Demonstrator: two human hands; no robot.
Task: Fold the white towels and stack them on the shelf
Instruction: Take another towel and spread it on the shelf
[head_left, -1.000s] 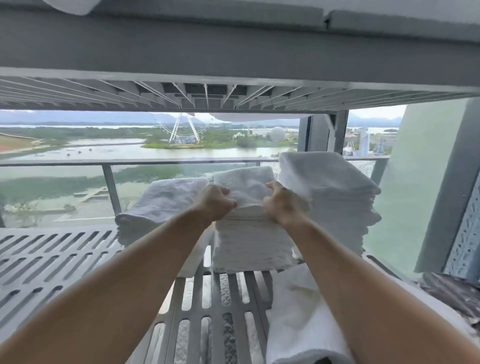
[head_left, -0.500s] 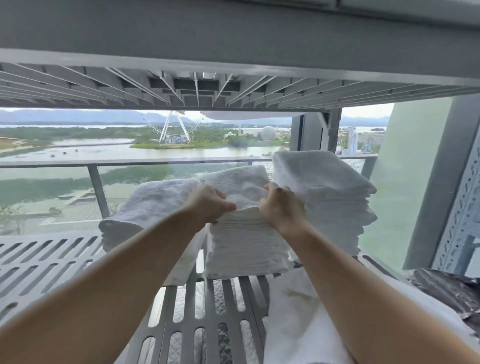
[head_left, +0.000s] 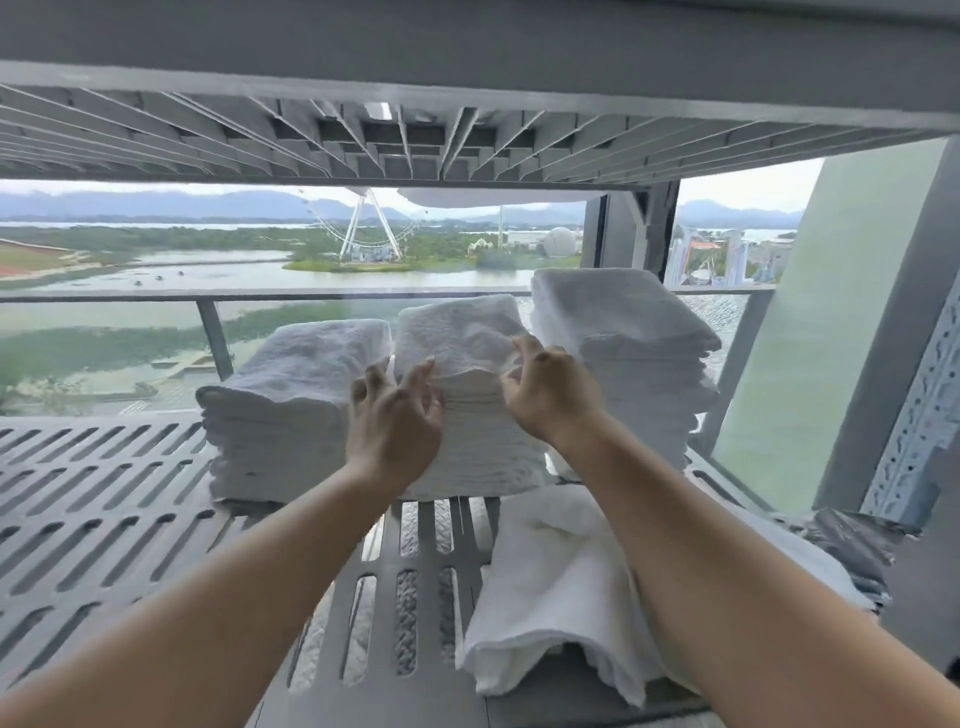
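Observation:
Three stacks of folded white towels stand side by side on the grey slotted shelf (head_left: 104, 509): a left stack (head_left: 291, 395), a middle stack (head_left: 467, 332) and a taller right stack (head_left: 634, 353). My left hand (head_left: 395, 421) hovers in front of the middle stack with its fingers spread, holding nothing. My right hand (head_left: 550, 389) is at the front right corner of the middle stack's top towel, fingers loosely curled and touching the towel's edge without gripping it. A loose, unfolded white towel (head_left: 561, 587) lies on the shelf under my right forearm.
Another slotted shelf (head_left: 467, 150) hangs close above the stacks. A perforated metal upright (head_left: 919, 415) stands at the right, with crumpled dark plastic (head_left: 852, 535) beside it. Behind the shelf is a window with a railing (head_left: 208, 332).
Both hands have let go of the top towel on the middle stack and opened. They have drawn slightly back toward me, and the towel now lies on the stack.

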